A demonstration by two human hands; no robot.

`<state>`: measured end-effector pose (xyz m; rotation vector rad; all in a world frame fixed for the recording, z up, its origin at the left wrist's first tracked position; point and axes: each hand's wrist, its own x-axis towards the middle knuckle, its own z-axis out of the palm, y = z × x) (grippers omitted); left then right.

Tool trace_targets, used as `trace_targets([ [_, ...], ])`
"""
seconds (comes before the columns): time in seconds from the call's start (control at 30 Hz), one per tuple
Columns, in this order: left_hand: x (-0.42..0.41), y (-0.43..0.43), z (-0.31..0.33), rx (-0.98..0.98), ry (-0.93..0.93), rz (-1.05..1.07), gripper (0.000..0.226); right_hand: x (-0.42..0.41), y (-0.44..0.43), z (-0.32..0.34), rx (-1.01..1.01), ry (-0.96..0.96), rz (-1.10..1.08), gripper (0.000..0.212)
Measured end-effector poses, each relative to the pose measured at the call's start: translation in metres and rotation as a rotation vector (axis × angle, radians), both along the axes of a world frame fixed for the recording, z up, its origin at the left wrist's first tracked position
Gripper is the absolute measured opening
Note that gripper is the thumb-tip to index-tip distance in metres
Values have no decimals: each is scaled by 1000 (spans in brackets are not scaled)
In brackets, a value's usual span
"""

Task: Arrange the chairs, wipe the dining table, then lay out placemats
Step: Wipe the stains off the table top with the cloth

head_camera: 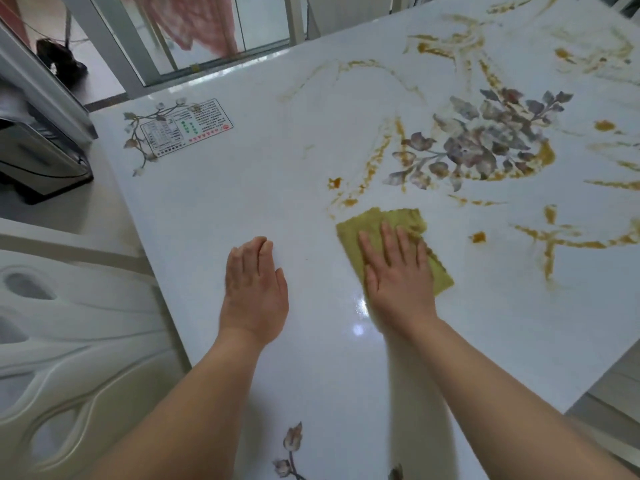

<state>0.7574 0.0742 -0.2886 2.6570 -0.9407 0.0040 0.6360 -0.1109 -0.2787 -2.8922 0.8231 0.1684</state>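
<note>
The white dining table (242, 188) fills the view, printed with purple flowers and smeared with yellow-brown streaks (381, 157) across its right and far parts. A folded yellow-green cloth (370, 225) lies on the table beside the streaks. My right hand (398, 275) presses flat on the cloth, fingers straight. To its left, my left hand (254, 289) rests flat on the bare tabletop with its fingers together, holding nothing.
A white carved chair back (69, 358) stands against the table's left edge. A grey appliance (38, 150) sits on a surface at far left. A label sticker (187, 128) is on the table's far left corner. Pink fabric (194, 22) hangs by the glass door beyond.
</note>
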Motion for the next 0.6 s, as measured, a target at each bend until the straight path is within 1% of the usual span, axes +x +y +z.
trace_targets([
  [0.07, 0, 0, -1, 0, 5, 8, 50, 10, 21, -3, -7, -9, 122, 55],
  [0.13, 0, 0, -2, 5, 1, 11, 50, 25, 31, -3, 13, 19, 199, 53],
  [0.27, -1, 1, -3, -3, -5, 17, 51, 63, 27, -1, 28, 45, 312, 59],
  [0.37, -1, 1, -3, -12, 3, 39, 52, 93, 10, 1, 21, 39, 314, 52],
  [0.47, -2, 0, -2, -38, 4, 74, 53, 112, -19, 1, 28, 37, 276, 51],
  [0.6, -2, -1, 0, -38, 24, 97, 55, 107, -65, -2, 15, 27, 137, 52],
])
